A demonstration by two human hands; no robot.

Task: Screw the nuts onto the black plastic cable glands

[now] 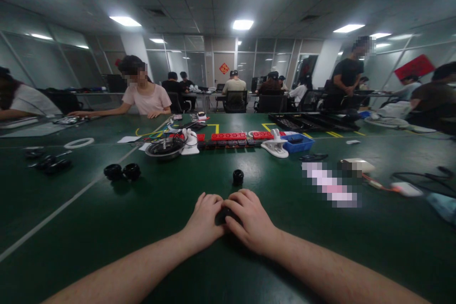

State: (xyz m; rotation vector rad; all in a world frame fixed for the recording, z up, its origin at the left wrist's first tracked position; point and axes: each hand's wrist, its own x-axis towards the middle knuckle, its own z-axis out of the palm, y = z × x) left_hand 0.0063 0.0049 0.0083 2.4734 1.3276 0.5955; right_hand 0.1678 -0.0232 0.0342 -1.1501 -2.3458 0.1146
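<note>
Low over the green table [160,275], my left hand [204,219] and my right hand [252,221] meet around a dark, rounded black part [223,215]. Fingers of both hands curl over it, so most of its shape is hidden and its kind cannot be made out. Just beyond my fingertips a small black cylindrical part [238,177] stands upright, apart from both hands. Farther left, two black round ribbed parts [132,171] sit side by side.
Across the table are red blocks in a row [229,136], a white clip stand [276,146], a blue bin [298,142] and a round black tray [164,153]. Cables and a white adapter [406,189] lie right. A person in a pink shirt [147,99] sits opposite.
</note>
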